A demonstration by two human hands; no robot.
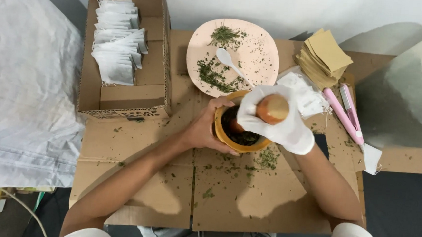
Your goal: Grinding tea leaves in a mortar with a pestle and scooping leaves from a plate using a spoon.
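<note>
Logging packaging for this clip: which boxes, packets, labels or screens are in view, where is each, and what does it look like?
Cardboard box: upper left, open, brown, dark print along its front edge.
White sachets: stacked inside the box, flat, stringed.
Tan paper envelopes: upper right, fanned square stack.
White sack: far left, woven, crumpled.
No screens or signs visible.

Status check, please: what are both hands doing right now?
Left hand steadies mortar. Gloved right hand grips pestle in dried herbs. Nothing blocking.
</note>
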